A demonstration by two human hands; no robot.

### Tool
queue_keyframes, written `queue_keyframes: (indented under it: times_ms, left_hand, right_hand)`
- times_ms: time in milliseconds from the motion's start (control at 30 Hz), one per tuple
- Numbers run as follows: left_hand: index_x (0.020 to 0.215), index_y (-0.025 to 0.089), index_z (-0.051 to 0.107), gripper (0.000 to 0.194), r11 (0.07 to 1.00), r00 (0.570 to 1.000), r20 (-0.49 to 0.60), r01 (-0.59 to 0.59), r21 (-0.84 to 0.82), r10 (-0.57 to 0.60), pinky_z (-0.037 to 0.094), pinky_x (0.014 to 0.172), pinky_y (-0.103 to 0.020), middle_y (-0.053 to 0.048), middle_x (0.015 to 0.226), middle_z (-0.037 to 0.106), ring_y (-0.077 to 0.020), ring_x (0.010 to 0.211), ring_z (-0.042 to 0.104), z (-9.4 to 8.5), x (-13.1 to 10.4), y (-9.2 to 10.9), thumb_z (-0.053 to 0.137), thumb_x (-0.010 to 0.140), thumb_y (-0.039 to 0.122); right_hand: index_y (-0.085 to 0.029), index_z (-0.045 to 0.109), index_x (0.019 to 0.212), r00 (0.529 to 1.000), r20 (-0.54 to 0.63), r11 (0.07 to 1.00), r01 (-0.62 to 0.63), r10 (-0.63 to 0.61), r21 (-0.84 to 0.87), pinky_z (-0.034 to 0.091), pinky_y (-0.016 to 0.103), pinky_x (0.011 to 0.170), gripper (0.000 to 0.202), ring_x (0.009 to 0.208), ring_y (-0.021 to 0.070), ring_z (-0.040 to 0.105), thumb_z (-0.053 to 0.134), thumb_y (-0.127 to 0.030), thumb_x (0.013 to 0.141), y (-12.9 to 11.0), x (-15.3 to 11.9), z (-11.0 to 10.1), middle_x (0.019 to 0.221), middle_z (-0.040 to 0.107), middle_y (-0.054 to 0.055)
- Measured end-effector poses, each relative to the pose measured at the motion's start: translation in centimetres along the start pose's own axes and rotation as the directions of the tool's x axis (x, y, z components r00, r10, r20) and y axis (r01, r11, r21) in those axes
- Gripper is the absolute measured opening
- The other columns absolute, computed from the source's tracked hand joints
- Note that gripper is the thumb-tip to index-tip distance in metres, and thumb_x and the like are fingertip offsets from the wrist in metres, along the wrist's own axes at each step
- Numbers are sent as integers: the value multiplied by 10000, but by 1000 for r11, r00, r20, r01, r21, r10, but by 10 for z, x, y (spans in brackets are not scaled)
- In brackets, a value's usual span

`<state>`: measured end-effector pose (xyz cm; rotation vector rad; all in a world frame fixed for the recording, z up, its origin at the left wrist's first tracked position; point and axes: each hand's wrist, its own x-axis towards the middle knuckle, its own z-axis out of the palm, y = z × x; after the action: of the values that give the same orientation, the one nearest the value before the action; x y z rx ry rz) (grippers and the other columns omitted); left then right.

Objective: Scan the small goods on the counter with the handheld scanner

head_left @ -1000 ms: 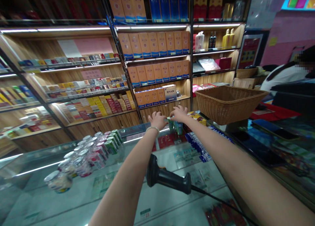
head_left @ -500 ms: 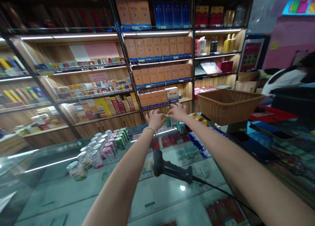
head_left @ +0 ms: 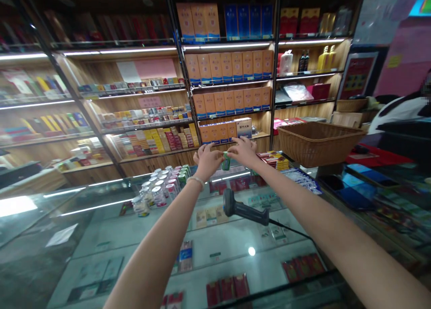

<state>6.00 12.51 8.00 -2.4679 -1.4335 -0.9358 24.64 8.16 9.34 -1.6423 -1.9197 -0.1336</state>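
Nearest, two bare forearms reach out over the glass counter (head_left: 232, 246), and a black barcode scanner (head_left: 247, 211) lies on the glass between them, its cord (head_left: 289, 228) trailing to the right. Beyond it, the left hand (head_left: 208, 162) and right hand (head_left: 243, 152) come together around a small green container (head_left: 226, 164); thumb and forefinger of each seem pinched on its upper end, the other fingers loosely spread. With so slight a hold, the container could slip or tip if one side let go early, and a forearm dropping low could knock the scanner or drag its cord. Lidded tubs (head_left: 158, 195) stand close together left of the left wrist, so a sideways swing might topple some. The fingertips hide the container's top; its label is too small to read, and whether its base touches the glass I cannot tell. Farther right, a wicker basket (head_left: 316, 145) has its inside mostly hidden; behind, orange boxes (head_left: 229, 67) line the shelves, and a person in white (head_left: 392, 113) is cut off by the frame.
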Motion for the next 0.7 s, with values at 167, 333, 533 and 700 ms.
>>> queue_keyframes:
  times_ms: [167, 333, 533, 700]
  left_hand:
    - [1135, 332, 801, 261, 993, 994, 15, 111, -30, -110, 243, 1290, -562, -40, 1615, 466, -310, 1534, 328, -16, -33, 5, 677, 913, 388]
    - [1131, 312, 803, 255, 988, 991, -3, 136, -72, -137, 269, 1287, -538, -51, 1596, 495, -307, 1530, 343, -21, -58, 4, 675, 919, 372]
    - [1210, 340, 770, 299, 989, 990, -36, 132, -66, -134, 257, 1284, -532, -42, 1589, 506, -300, 1518, 353, -29, -87, 4, 662, 934, 380]
    - [1246, 357, 736, 335, 998, 996, -52, 67, 16, -66, 183, 1288, -592, -38, 1627, 460, -320, 1551, 286, -38, -115, 3, 695, 917, 403]
  right_hand:
    - [-345, 803, 1151, 1000, -19, 999, 5, -4, 49, 194, 558, 1184, 314, 1537, 340, 237, 589, -512, 994, -17, -24, 4, 1665, 427, 7]
    - [-334, 813, 1093, 997, -57, 997, 51, -48, 64, 167, 576, 1183, 360, 1543, 326, 222, 522, -534, 1022, -28, -39, 12, 1649, 447, 13]
    - [-307, 821, 1049, 992, -124, 997, 23, -13, 80, 182, 580, 1171, 372, 1534, 333, 245, 523, -528, 1020, -34, -56, 16, 1630, 468, 37]
    - [-283, 821, 1005, 982, -181, 990, -33, 58, 135, 214, 594, 1161, 361, 1516, 353, 278, 566, -538, 994, -29, -68, 19, 1620, 473, 52]
